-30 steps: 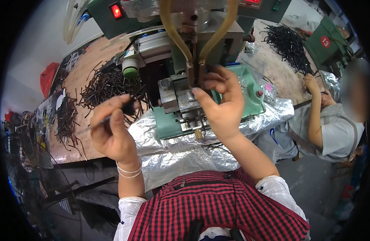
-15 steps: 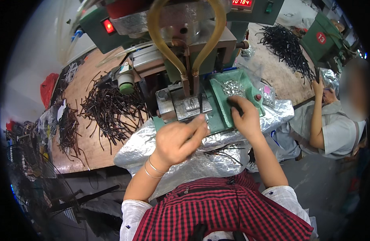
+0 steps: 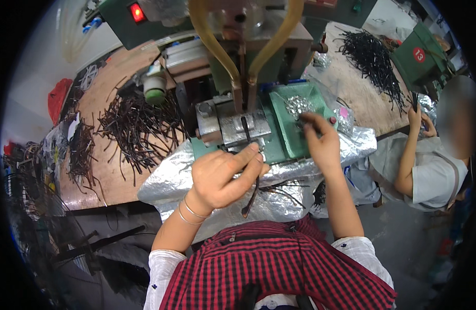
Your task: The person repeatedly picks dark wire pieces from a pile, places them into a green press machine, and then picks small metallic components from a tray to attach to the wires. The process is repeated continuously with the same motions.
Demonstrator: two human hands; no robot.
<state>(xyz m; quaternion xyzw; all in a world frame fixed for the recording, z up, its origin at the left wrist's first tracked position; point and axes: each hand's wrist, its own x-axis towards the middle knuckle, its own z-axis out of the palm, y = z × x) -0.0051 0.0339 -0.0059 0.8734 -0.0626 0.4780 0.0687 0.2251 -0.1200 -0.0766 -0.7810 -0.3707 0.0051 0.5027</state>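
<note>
My left hand (image 3: 222, 178) is closed in a pinch at the front of a metal fixture (image 3: 232, 129) on the green press. Between its thumb and forefinger is a short dark wire (image 3: 246, 129), whose upper end lies over the fixture. A dark strand with a brownish tip comes out below the hand. My right hand (image 3: 323, 142) hovers over the green tray (image 3: 295, 144), its fingertips by the small shiny metal pieces (image 3: 298, 106). Motion smears those fingers, so whether they hold a piece cannot be made out. Two copper-coloured electrodes (image 3: 245, 95) stand just above the fixture.
Piles of dark wires (image 3: 139, 134) cover the table at left. Silver foil (image 3: 165, 175) drapes the front edge, with several loose wires (image 3: 284, 191) on it. Thick yellowish hoses (image 3: 212, 46) hang overhead. A co-worker (image 3: 429, 165) sits at right near another wire pile (image 3: 369, 59).
My right hand has shifted a little right and its fingers have drawn back over the tray. The wire at the fixture now leans, further left. A dark strand shows below my left hand.
</note>
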